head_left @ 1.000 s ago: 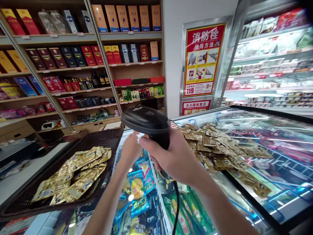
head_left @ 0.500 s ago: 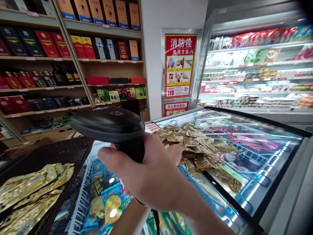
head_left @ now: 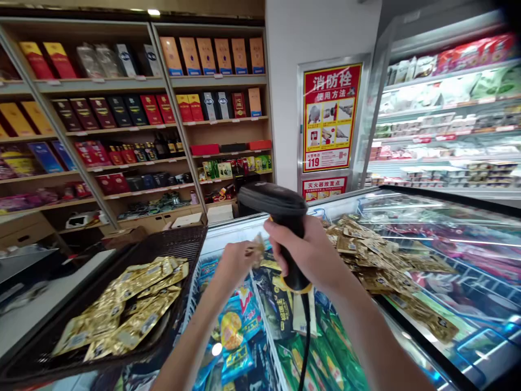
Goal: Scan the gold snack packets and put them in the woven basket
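Note:
Wrapped round the handle of a black barcode scanner [head_left: 272, 200], my right hand [head_left: 311, 252] keeps it above the freezer, its cable hanging down. Just left of it, my left hand [head_left: 236, 262] pinches a small gold packet [head_left: 259, 248], blurred and partly hidden by the fingers. To the right, a pile of gold packets [head_left: 374, 252] lies on the freezer's glass lid [head_left: 443, 247]. More gold packets [head_left: 134, 298] lie in a dark woven tray [head_left: 179, 244] on the left.
Below my hands the freezer holds blue bags [head_left: 234, 326] and green packages [head_left: 325, 347], parted by white wire dividers [head_left: 264, 339]. Shelves of boxed goods [head_left: 222, 57] stand behind. A red and yellow sign [head_left: 331, 117] hangs on the wall, with a refrigerated display [head_left: 448, 136] to the right.
My left hand has moved left from the packet pile and now holds a gold packet. The scanner appears farther right and smaller. The view has turned left, showing more of the tray.

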`<state>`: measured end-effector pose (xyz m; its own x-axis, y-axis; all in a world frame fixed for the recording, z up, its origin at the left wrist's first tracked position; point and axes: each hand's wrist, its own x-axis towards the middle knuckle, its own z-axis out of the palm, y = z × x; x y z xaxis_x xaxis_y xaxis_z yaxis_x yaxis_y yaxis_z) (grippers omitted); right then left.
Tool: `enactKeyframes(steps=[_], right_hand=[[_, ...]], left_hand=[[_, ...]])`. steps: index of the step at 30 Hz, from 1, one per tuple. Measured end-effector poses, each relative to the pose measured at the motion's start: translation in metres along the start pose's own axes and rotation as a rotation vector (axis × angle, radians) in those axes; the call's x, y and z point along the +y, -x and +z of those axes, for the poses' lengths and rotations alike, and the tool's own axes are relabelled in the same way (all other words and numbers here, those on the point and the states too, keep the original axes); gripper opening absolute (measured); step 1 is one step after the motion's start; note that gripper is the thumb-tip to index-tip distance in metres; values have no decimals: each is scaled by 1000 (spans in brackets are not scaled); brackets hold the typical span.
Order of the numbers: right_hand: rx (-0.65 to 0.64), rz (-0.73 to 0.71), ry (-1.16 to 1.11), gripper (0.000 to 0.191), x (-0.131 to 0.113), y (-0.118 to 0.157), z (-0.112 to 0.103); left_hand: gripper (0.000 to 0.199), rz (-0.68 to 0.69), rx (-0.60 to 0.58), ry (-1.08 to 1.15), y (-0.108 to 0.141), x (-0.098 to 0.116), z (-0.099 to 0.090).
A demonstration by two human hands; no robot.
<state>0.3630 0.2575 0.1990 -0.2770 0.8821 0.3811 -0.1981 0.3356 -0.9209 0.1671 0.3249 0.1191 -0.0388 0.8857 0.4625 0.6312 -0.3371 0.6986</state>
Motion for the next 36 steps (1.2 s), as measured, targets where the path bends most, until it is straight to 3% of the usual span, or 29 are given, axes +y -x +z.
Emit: enactKeyframes(steps=[2,6,10,18,27,36], right_hand=[[24,-25,20,37,0,4,3],[48,-15,104,39,2,15,12],[52,-44,148,37,9,22,23],[47,43,303,40,22,26,34],[14,7,367,41,26,25,39],[-45,49,302,40,21,27,42]], left_hand=[[5,-50,40,-38,9,-13,-40],[31,-111,275,74,19,-27,-111],[44,-78,447,275,19,-26,-142],[47,-144,583,512,13,-29,-144],[45,-98,591,519,9,-25,-135],[41,-106,636,455,9,-25,-140]])
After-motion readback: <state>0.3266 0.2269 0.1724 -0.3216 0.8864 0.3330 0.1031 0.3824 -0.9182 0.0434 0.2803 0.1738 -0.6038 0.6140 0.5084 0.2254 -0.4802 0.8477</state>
